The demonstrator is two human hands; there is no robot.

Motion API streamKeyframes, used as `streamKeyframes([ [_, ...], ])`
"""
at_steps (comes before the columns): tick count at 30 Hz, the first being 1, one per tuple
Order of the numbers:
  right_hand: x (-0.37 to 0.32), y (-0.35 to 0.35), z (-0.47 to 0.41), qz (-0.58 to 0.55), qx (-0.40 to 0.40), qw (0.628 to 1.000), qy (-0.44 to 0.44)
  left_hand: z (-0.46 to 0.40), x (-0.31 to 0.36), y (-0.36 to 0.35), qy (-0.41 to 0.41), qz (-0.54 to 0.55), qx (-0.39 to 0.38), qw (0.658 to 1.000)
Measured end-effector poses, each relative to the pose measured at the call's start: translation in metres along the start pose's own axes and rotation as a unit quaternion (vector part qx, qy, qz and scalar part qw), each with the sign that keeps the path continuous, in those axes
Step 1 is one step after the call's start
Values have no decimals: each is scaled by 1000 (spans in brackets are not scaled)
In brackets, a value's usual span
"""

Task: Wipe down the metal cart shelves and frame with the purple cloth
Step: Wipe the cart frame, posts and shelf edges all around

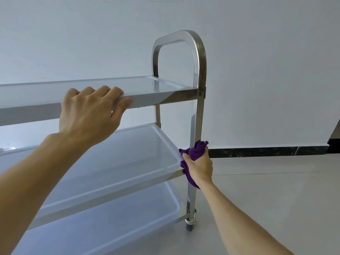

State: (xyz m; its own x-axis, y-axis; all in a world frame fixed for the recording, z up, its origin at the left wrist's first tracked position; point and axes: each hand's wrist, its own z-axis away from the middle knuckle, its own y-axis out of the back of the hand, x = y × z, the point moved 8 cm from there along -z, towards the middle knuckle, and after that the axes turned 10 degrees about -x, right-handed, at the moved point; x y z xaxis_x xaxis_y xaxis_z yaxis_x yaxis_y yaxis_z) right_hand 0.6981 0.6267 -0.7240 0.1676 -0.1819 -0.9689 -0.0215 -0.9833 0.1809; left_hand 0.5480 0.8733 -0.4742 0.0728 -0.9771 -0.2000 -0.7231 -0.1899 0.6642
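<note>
Your left hand (88,111) grips the near rim of the cart's top shelf (158,89): four fingers curl over the edge and the thumb presses the rim's front face. Your right hand (199,167) is closed around the purple cloth (196,150), which is bunched against the cart's near upright post (197,116) right where the middle shelf (128,157) meets it. Some cloth sticks out above your fist and a tail hangs below it, both touching the post.

The cart (191,181) is polished steel, with three tiers. The top shelf is a shallow tray that mirrors the pale wall. The middle shelf and the bottom shelf (110,223) below it are deeper trays with rounded inner corners, and their surfaces look hazy blue-white. Above the top shelf, the post bends over into a looped handle (184,34) that comes down to the shelf's far corner. At the post's foot sits a caster (191,222), touching the floor.

The room around the cart is plain. Behind it is a white wall (257,70), trimmed at the bottom with a dark marbled baseboard (257,152). The floor (276,190) to the right of the post is pale glossy tile with a thin seam running across it. At the far right edge of the view, beyond the post, a dark object (334,137) is only partly in view; you cannot tell what it is.
</note>
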Motion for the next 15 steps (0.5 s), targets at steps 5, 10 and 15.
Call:
streamKeyframes([
  [5,-46,9,-11,70,13,996,57,-1,-3,-1,7,-1,-14,1000],
  [10,-161,32,-32,45,88,982,161,1,-3,0,10,-5,-18,1000],
  [15,-174,35,-40,83,61,983,152,2,-4,2,12,-5,-18,1000],
])
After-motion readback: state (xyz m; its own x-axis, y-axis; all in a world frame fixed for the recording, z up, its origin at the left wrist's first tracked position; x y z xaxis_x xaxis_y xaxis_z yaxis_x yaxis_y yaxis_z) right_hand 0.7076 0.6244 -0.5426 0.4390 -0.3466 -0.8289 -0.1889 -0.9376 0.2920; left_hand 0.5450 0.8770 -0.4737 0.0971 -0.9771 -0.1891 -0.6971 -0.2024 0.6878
